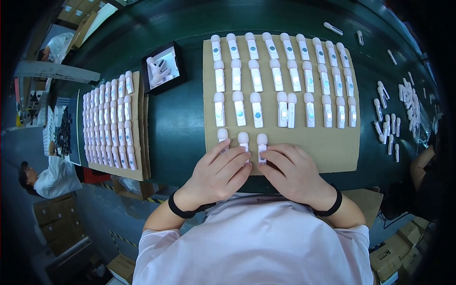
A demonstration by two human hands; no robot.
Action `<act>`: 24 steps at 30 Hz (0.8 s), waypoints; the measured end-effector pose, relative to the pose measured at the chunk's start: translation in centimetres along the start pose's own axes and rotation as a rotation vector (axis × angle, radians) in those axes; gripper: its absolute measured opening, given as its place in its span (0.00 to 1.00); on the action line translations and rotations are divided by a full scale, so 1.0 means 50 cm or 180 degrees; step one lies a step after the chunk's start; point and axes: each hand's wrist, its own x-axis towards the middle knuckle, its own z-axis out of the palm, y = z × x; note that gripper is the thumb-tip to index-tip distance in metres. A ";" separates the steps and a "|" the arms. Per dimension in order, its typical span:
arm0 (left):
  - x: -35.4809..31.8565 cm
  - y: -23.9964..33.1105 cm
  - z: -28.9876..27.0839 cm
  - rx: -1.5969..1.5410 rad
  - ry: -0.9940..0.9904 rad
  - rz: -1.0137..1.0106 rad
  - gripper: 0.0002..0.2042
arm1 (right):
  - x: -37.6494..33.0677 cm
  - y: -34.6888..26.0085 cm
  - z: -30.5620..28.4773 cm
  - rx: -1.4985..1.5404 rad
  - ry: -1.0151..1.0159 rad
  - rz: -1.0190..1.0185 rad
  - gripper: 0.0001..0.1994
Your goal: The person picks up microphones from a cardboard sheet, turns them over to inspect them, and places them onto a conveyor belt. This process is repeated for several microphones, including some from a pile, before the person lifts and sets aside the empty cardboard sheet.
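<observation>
Your left hand (218,172) is half curled, thumb and forefinger against the middle wand (243,140) of three along the card's near edge, another finger by the left wand (223,135). Your right hand (293,172) is bent likewise, thumb and forefinger at the right wand (262,147). You can't tell whether either hand grips. All three lie toward the near-left corner of the card (327,152), with three rows beyond, up to its far edge. On the worktop (175,126), a black box (166,87) sits beside its far-left corner.
</observation>
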 end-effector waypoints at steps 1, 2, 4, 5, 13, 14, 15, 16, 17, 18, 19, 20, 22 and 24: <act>0.002 -0.002 0.001 -0.0001 0.0001 0.0004 0.08 | 0.003 0.000 0.001 -0.0013 0.0018 0.0053 0.11; 0.003 -0.005 0.002 0.0006 0.0012 -0.0028 0.08 | 0.005 0.000 0.001 -0.0017 0.0020 0.0055 0.11; 0.008 -0.009 0.004 0.0008 0.0041 -0.0075 0.08 | 0.009 0.000 -0.002 -0.0005 -0.0030 0.0156 0.12; 0.010 -0.011 0.004 -0.0006 0.0051 -0.0053 0.08 | 0.010 0.000 -0.005 -0.0009 -0.0054 0.0214 0.13; 0.009 -0.016 0.001 -0.0361 0.0050 -0.0183 0.11 | 0.022 0.039 -0.147 0.0180 -0.0126 0.0676 0.14; 0.009 -0.016 0.001 -0.0403 0.0042 -0.0228 0.12 | 0.026 0.054 -0.182 0.0043 -0.0167 0.0808 0.15; 0.008 -0.017 0.001 -0.0439 0.0032 -0.0280 0.13 | 0.028 0.077 -0.213 -0.0087 -0.0208 0.0933 0.15; 0.012 -0.017 -0.003 -0.0476 0.0026 -0.0314 0.14 | 0.027 0.106 -0.241 -0.0142 -0.0056 0.0991 0.15; 0.016 -0.018 -0.005 -0.0494 0.0062 -0.0264 0.14 | 0.026 0.140 -0.267 -0.0209 0.0095 0.1052 0.15; 0.017 -0.019 -0.008 -0.0530 0.0072 -0.0315 0.13 | 0.025 0.183 -0.287 -0.0211 0.0144 0.1163 0.14; 0.019 -0.019 -0.014 -0.0561 0.0079 -0.0371 0.13 | 0.026 0.228 -0.307 -0.0205 0.0194 0.1268 0.13; 0.020 -0.021 -0.019 -0.0593 0.0088 -0.0429 0.12 | 0.027 0.275 -0.320 -0.0280 0.0162 0.1599 0.12; 0.028 -0.025 -0.032 -0.0615 0.0163 -0.0471 0.12 | 0.026 0.380 -0.334 -0.0395 0.0086 0.2123 0.11; 0.036 -0.028 -0.045 -0.0669 0.0248 -0.0605 0.12 | 0.014 0.498 -0.336 -0.0581 -0.0053 0.2365 0.10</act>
